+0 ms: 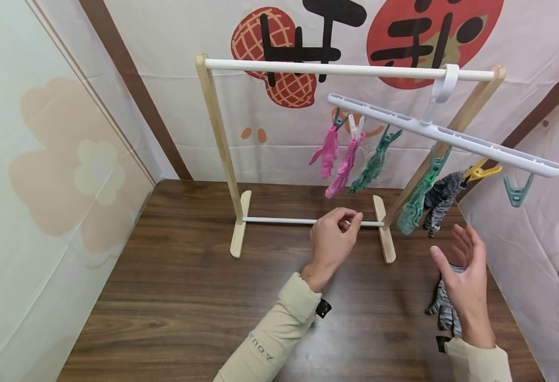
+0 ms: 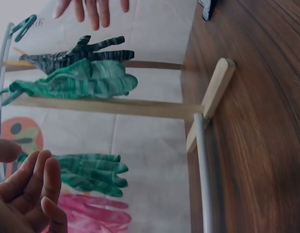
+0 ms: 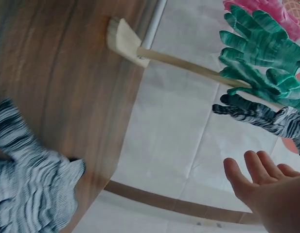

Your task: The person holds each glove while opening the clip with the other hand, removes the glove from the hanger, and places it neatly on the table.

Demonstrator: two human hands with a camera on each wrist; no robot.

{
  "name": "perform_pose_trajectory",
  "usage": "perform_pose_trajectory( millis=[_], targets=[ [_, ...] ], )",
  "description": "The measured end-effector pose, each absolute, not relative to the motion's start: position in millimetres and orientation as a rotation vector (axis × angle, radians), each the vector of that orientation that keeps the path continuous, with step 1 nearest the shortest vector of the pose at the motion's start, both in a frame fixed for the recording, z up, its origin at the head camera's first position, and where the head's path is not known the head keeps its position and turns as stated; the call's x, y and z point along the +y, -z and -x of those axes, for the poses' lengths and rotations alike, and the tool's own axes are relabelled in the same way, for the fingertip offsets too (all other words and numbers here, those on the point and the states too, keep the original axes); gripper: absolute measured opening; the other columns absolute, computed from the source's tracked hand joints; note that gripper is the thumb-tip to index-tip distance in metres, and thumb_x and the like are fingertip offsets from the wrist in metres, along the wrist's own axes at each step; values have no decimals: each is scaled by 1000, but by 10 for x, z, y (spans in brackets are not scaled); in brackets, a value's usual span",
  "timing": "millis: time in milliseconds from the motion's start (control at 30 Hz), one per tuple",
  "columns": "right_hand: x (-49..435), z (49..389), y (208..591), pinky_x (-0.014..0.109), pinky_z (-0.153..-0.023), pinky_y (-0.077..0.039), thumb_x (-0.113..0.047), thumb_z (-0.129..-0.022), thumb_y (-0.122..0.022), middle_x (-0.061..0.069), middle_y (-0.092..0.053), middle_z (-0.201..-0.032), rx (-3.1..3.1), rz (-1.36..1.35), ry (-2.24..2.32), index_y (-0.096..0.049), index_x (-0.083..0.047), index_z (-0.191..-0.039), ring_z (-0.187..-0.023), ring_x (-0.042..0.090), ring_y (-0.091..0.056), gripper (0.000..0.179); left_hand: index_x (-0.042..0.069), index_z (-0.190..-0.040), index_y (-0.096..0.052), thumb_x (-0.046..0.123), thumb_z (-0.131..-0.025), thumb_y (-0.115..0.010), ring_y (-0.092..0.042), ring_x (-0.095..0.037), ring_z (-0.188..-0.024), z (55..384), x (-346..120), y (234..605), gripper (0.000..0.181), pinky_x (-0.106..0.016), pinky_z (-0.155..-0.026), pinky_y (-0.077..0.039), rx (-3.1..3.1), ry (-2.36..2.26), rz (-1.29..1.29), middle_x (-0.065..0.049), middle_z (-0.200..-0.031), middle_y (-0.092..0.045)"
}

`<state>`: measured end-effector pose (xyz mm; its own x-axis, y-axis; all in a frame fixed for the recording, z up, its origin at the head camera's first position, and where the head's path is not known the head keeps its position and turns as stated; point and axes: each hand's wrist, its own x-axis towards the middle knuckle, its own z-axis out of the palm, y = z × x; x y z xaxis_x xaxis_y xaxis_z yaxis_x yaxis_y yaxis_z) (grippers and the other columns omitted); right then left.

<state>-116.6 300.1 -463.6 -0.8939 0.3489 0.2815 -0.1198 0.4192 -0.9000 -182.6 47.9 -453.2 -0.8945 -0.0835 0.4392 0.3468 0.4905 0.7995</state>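
My left hand (image 1: 334,239) is held over the rack's low white bar with loosely curled fingers and nothing between them. My right hand (image 1: 467,276) is raised at the right, fingers apart and holding nothing. It overlaps a grey-and-black knit glove (image 1: 445,310) lying on the table. Above hangs a white hanger (image 1: 470,142) carrying two pink gloves (image 1: 346,168), two green gloves (image 1: 418,204) and a grey-and-black glove (image 1: 444,193). A yellow clothespin (image 1: 482,171) grips that last glove. At the hanger's right end dangles a teal clothespin (image 1: 517,195) with no glove in it.
The hanger hooks over the top white rod (image 1: 332,68) of a wooden rack (image 1: 219,132), near its right post. The rack's feet stand on a dark wood table (image 1: 174,297). Printed cloth (image 1: 164,95) closes off the back and both sides.
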Motion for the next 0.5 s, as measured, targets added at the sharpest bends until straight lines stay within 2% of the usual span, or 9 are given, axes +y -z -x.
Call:
perform_pose_trajectory(
  millis=[167,333,500],
  targets=[
    [2933,1250,4601,12,-105,-40,-14,-97,-72,8,-53,-153,-2173,201,-1466,-36,-19,-158,-137,8,-52,70,22,-95,-80,37,-98,-70,-69,-1,-69,1833,370,4594,18,-23,-70,-52,-2315,1401,168,9,-85,-77],
    [2875,1295,4601,15,-103,-43,-16,-98,-72,2,-60,-143,-2122,200,-1438,-43,-16,-154,-130,6,-56,62,21,-94,-80,37,-98,-71,-70,-4,-68,1834,287,4663,18,-23,-69,-51,-2324,1411,127,8,-83,-77],
    [2847,1325,4596,15,-102,-44,-16,-99,-71,-1,-62,-138,-2099,194,-1420,-46,-12,-151,-124,4,-59,58,21,-93,-80,36,-97,-72,-69,-5,-66,1843,215,4720,17,-22,-67,-51,-2310,1410,104,7,-81,-77]
  ],
)
